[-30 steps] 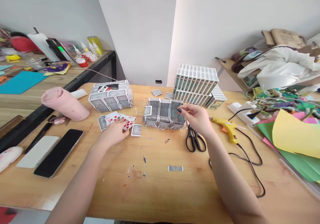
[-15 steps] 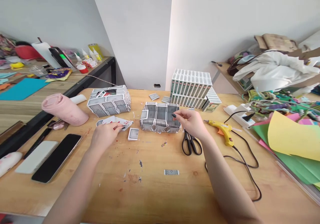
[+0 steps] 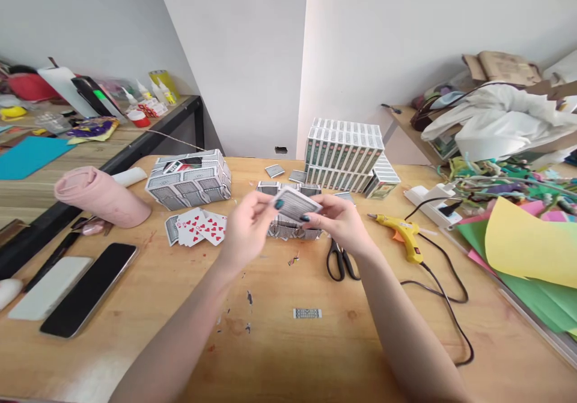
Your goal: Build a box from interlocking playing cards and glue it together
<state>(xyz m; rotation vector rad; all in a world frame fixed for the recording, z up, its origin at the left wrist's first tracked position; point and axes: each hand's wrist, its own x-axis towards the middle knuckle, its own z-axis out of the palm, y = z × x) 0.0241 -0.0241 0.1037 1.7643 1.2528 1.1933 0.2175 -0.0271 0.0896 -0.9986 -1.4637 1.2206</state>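
Observation:
A grey-backed playing card (image 3: pixel 295 203) is held up between both hands, tilted, its patterned back toward me. My left hand (image 3: pixel 250 226) pinches its left end, and my right hand (image 3: pixel 339 220) grips its right end. Right behind the card stands an open box made of playing cards (image 3: pixel 288 230), partly hidden. Several face-up heart cards (image 3: pixel 198 227) lie fanned on the table to the left of my left hand. Black-handled scissors (image 3: pixel 341 262) rest below my right hand.
A finished-looking card box (image 3: pixel 189 181) stands at the back left; stacked card packs (image 3: pixel 342 154) at the back right. A yellow glue gun (image 3: pixel 403 232) with its cord lies right. A phone (image 3: pixel 90 289) and a pink roll (image 3: pixel 101 196) lie left. A small card strip (image 3: pixel 307 313) lies in front.
My left hand has come up from the loose cards and moved right to meet my right hand. A playing card is now held between them, in front of the open box.

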